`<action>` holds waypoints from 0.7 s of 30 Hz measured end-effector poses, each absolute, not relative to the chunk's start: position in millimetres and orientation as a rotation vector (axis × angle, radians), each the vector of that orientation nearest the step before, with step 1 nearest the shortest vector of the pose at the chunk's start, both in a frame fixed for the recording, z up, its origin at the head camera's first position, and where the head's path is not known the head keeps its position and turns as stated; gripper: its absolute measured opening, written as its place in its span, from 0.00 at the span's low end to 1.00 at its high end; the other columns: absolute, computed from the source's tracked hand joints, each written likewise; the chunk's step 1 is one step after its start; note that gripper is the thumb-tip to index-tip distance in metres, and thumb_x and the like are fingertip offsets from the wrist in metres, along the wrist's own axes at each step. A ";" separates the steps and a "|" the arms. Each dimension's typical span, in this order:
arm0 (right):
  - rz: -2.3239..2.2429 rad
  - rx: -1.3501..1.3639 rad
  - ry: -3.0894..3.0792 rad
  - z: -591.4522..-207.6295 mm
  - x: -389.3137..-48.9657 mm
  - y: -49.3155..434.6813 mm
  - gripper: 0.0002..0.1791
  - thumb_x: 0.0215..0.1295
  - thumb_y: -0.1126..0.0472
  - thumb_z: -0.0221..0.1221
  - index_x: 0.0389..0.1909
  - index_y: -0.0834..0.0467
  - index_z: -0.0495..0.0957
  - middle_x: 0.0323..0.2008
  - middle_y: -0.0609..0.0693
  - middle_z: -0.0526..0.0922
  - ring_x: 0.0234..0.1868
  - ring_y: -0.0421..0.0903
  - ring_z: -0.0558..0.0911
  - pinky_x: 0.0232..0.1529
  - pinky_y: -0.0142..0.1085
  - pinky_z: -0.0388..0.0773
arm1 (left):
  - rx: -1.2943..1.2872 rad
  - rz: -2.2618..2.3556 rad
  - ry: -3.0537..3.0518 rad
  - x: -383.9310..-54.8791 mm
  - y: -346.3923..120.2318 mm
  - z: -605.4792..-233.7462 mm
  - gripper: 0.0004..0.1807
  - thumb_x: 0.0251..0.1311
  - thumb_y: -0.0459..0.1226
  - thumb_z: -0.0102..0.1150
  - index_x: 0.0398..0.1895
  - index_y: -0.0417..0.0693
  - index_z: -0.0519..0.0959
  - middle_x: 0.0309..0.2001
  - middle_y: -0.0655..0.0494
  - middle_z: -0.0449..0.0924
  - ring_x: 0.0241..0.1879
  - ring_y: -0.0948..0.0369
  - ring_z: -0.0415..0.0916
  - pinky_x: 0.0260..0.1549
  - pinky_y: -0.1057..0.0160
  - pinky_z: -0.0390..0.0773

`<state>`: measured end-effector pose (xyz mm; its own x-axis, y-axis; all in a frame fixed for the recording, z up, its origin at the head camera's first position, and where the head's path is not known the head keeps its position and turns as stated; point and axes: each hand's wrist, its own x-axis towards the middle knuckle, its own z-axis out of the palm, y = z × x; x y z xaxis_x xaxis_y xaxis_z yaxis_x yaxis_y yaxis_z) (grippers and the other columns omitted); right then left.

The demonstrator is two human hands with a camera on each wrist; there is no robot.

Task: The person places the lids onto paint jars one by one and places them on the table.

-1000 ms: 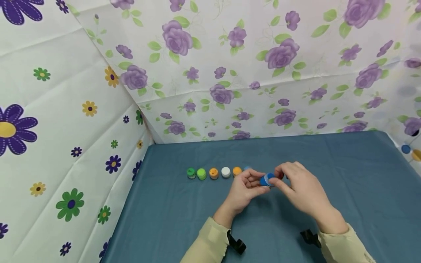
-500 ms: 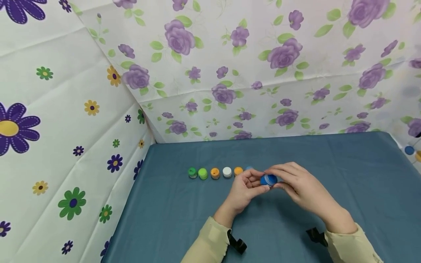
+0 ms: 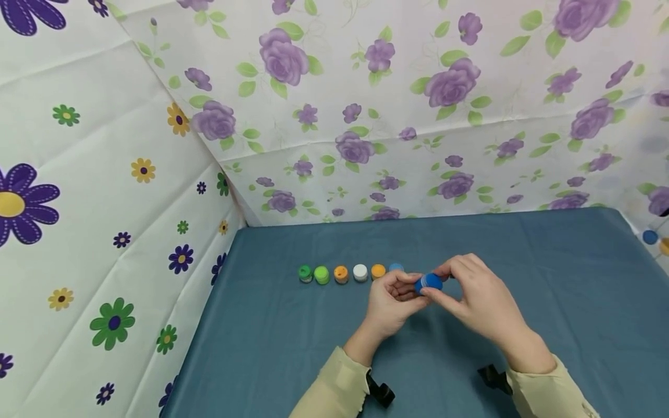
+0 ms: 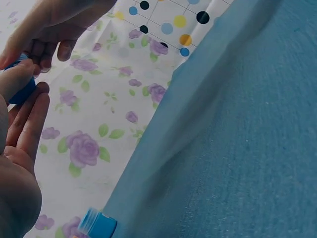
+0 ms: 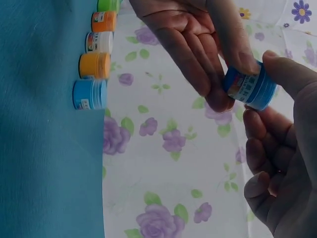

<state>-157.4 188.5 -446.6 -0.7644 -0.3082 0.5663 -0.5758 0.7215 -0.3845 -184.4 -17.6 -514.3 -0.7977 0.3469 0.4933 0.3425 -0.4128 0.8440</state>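
Note:
A small dark blue paint jar (image 3: pixel 431 281) is held above the table between both hands. My left hand (image 3: pixel 387 307) pinches its labelled body between thumb and fingers. From the other side, my right hand (image 3: pixel 478 299) grips the lid end with thumb and fingertips. The right wrist view shows the white label on the blue jar (image 5: pixel 246 85) beside the left thumb, with the lid at the right fingers. In the left wrist view the blue jar (image 4: pixel 22 91) is partly covered by fingers.
Behind the hands runs a row of jars: dark green (image 3: pixel 305 274), light green (image 3: pixel 321 276), orange (image 3: pixel 341 274), white (image 3: pixel 360 273), yellow-orange (image 3: pixel 377 271) and light blue (image 5: pixel 89 94). They stand on a blue cloth-covered table (image 3: pixel 251 348), bordered by flowered sheets (image 3: pixel 324 116).
The right fingers opened and shifted around the jar's lid end, then closed on it again. The jar has tilted slightly; the left hand keeps its grip. The row of jars is unmoved.

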 end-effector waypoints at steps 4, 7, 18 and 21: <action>0.788 0.658 -2.484 -446.8 -157.5 186.6 0.15 0.61 0.52 0.79 0.42 0.48 0.83 0.39 0.42 0.82 0.43 0.43 0.78 0.35 0.42 0.77 | 0.934 2.421 1.761 -183.8 -17.7 -513.9 0.19 0.63 0.17 0.67 0.55 0.18 0.75 0.54 0.20 0.80 0.52 0.65 0.86 0.52 0.53 0.87; 0.852 0.635 -2.535 -445.9 -161.6 190.2 0.15 0.65 0.53 0.77 0.47 0.50 0.84 0.43 0.44 0.84 0.47 0.45 0.80 0.39 0.46 0.80 | 0.891 2.253 1.865 -188.0 -22.0 -508.5 0.26 0.65 0.19 0.68 0.65 0.29 0.74 0.65 0.33 0.79 0.58 0.62 0.84 0.58 0.49 0.84; 0.865 0.460 -2.959 -487.9 -216.0 193.6 0.22 0.75 0.56 0.69 0.63 0.63 0.82 0.55 0.62 0.83 0.53 0.60 0.84 0.52 0.57 0.83 | 1.047 1.928 2.193 -204.8 -43.9 -497.3 0.48 0.70 0.33 0.71 0.86 0.60 0.56 0.86 0.58 0.45 0.74 0.53 0.66 0.60 0.35 0.72; 0.839 0.444 -2.989 -499.7 -222.2 185.8 0.22 0.74 0.56 0.70 0.62 0.63 0.83 0.55 0.62 0.83 0.52 0.59 0.85 0.51 0.57 0.83 | 1.094 1.914 2.198 -205.4 -44.1 -496.6 0.46 0.72 0.36 0.70 0.86 0.57 0.56 0.86 0.56 0.46 0.73 0.55 0.65 0.58 0.37 0.72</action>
